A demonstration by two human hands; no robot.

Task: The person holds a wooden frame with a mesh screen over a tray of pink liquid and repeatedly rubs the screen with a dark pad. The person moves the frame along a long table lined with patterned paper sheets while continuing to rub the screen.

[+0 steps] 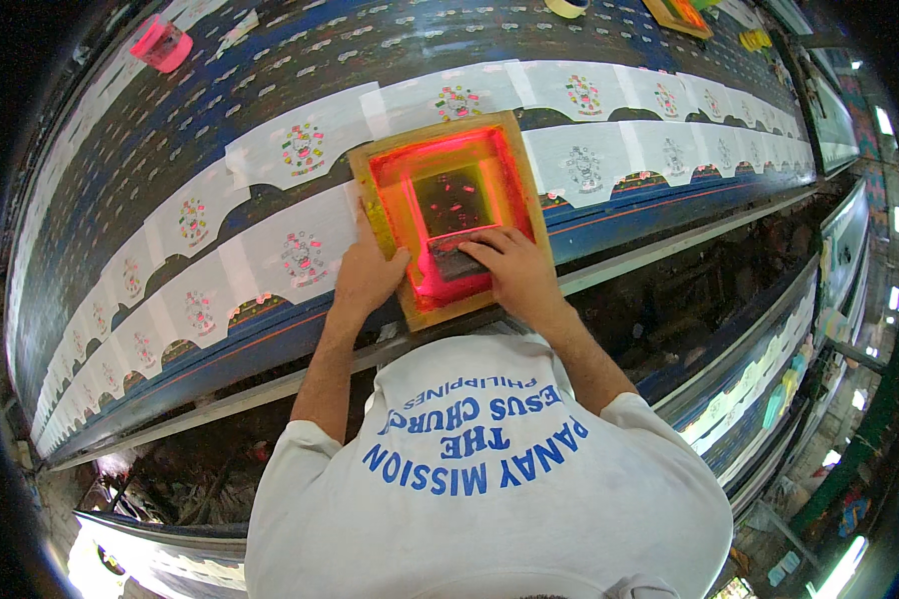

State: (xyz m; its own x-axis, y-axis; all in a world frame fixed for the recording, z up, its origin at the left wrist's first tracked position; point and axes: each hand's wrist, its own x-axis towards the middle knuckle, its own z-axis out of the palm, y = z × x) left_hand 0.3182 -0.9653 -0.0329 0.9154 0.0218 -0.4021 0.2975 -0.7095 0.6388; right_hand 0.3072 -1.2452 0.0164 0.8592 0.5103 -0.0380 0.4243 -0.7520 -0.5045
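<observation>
A wooden screen printing frame (524, 152) lies over the near row of white fabric pieces, tilted a little to the left. Bright pink-red ink lines the inside of its mesh, around a darker middle window (454, 200). My left hand (373, 275) grips the frame's lower left side, the thumb on top and the fingers along the outer edge. Inside the frame, near its lower end, my right hand (517, 268) presses on a dark squeegee (451, 262), fingers closed over its right part. The fabric directly under the frame is hidden.
Two rows of white fabric pieces run along the long table; the far row carries colourful prints (303, 148), the near row paler ones (303, 258). A pink container (161, 46), a tape roll (566, 6) and another frame (679, 16) sit farther back. A rail (659, 228) borders the near edge.
</observation>
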